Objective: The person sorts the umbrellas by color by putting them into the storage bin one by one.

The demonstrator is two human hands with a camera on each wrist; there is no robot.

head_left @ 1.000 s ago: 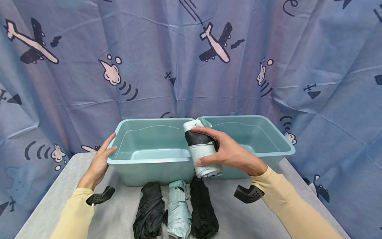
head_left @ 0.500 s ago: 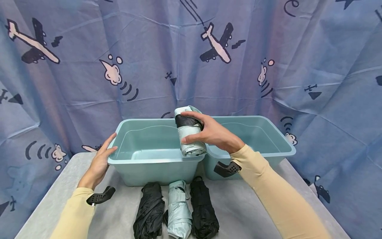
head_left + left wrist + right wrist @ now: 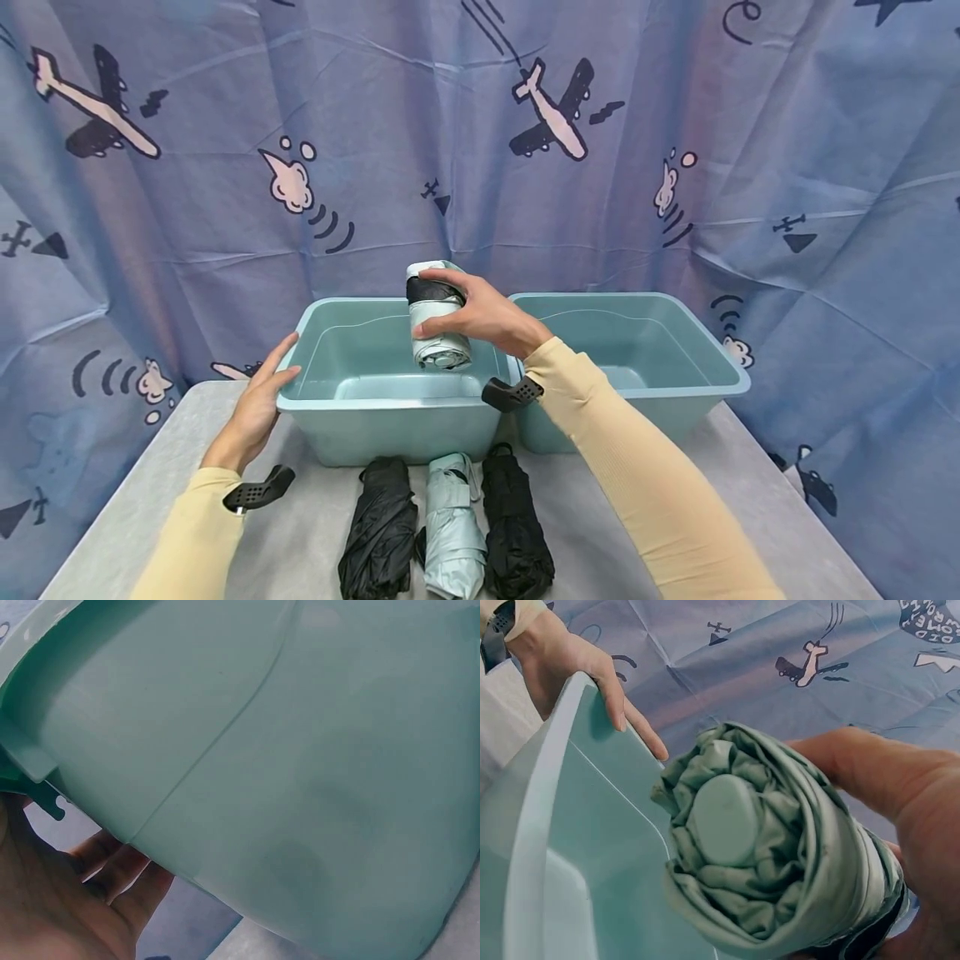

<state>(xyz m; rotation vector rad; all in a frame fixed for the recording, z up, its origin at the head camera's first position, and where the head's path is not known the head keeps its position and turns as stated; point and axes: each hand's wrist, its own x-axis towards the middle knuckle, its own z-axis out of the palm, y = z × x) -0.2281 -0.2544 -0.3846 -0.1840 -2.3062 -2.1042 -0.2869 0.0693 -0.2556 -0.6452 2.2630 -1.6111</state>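
My right hand (image 3: pixel 487 315) grips a folded pale green umbrella (image 3: pixel 438 333) with a black band, thumb and fingers round its side. The umbrella hangs over the opening of the left green plastic bin (image 3: pixel 397 404). Its round end cap (image 3: pixel 726 820) and bunched fabric face the right wrist view. At that bin's left end, my left hand (image 3: pixel 253 412) rests against the rim with its fingers extended. The left wrist view has its fingers (image 3: pixel 142 896) against the bin's outer wall (image 3: pixel 315 765), partly hidden behind it.
A second green bin (image 3: pixel 637 400) stands to the right, beside the first. In front of them lie a black folded umbrella (image 3: pixel 378 529), a pale green one (image 3: pixel 453 533) and another black one (image 3: pixel 516 525) on the grey table (image 3: pixel 607 517). A patterned blue curtain (image 3: pixel 360 125) hangs behind.
My right hand has carried the pale green umbrella left and up, from between the two bins to over the left one. The left hand stays at the bin's end.
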